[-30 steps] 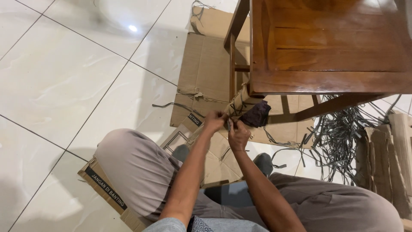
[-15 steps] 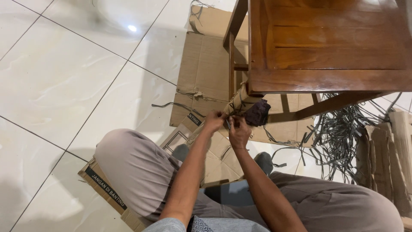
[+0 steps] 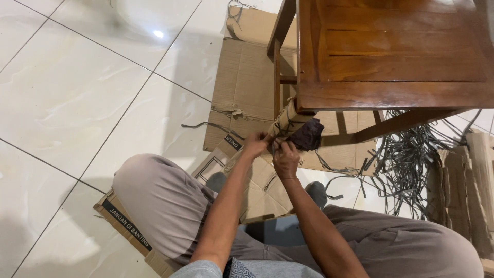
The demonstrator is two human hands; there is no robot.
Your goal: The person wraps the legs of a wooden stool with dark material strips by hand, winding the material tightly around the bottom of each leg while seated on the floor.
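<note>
From the head camera I see both hands pressed close together at the foot of the cardboard-wrapped leg of a wooden chair. My left hand pinches the edge of the cardboard wrapping with fingers closed; my right hand sits just beside it, fingers curled on the same wrapping, though I cannot tell whether a small tool is in the grip. Compared with a second ago the hands have crept slightly up and toward the leg, and the right hand has drawn closer in under the dark cloth, which hangs against the leg at almost the same spot. The leg itself has not moved; it stands on flattened cardboard sheets spread over the white tiled floor. To the right a tangle of grey plastic strapping lies as before, next to stacked cardboard pieces. My knees frame the view, unchanged.
</note>
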